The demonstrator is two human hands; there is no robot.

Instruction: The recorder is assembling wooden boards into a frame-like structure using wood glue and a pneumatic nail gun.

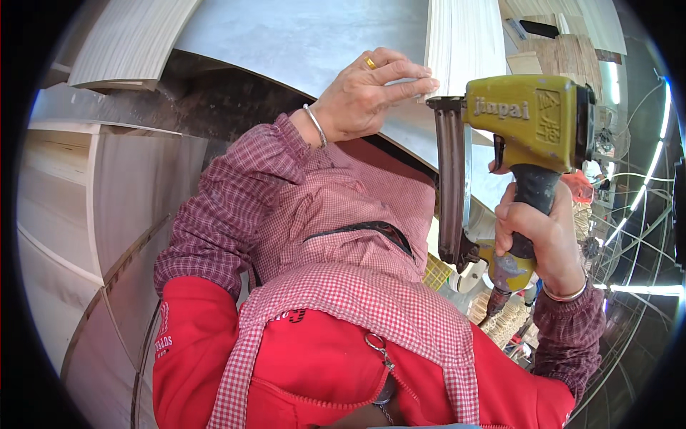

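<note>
My right hand [544, 227] is wrapped round the dark grip of a yellow-green air nail gun [525, 114], a finger by its trigger. The gun's nose points left, its long magazine hanging toward me, and meets the near edge of a pale grooved wooden panel [464, 46]. At that panel's near left corner my left hand [364, 93] is closed, thumb and fingertips pinched at the edge just beside the gun's nose. What lies between these fingertips is mostly hidden. The panel rests on a grey-blue worktable [300, 39].
Another pale wooden panel [132, 39] lies at the far left of the table. Wooden cabinet boxes [143, 186] stand to my left. A dark flat object [539, 28] sits on boards at the far right. An air hose fitting [498, 302] hangs below the gun's grip.
</note>
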